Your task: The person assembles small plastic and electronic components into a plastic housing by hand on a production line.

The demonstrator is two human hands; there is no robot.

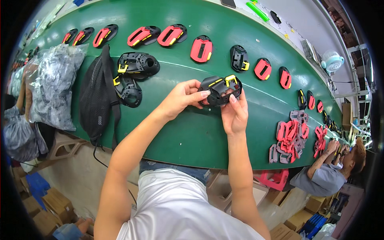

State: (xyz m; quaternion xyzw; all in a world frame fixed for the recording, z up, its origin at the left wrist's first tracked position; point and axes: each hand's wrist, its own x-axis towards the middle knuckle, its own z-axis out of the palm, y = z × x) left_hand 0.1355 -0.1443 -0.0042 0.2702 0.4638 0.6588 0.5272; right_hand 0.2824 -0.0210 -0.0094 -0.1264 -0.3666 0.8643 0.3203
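Between my two hands, above the green table [192, 148], is a black oval plastic shell [216, 97] with slots and a yellow clip. My left hand [184, 98] grips its left end, thumb on top. At its right end, my right hand [235, 114] pinches the rim, with the thumb in front and the fingers partly hidden behind. Two similar black shells with yellow clips, an upper one [140, 65] and a lower one [130, 93], lie to the left. Beyond my hands lie a red-and-black shell [201, 50] and a black shell [239, 59] with a yellow clip.
More red-and-black shells [172, 35] line the table's far side. On the right is a heap of red and grey plastic parts [290, 134]. A black mesh bag [95, 96] and a clear plastic bag [58, 84] lie left. A person [324, 170] works at the right.
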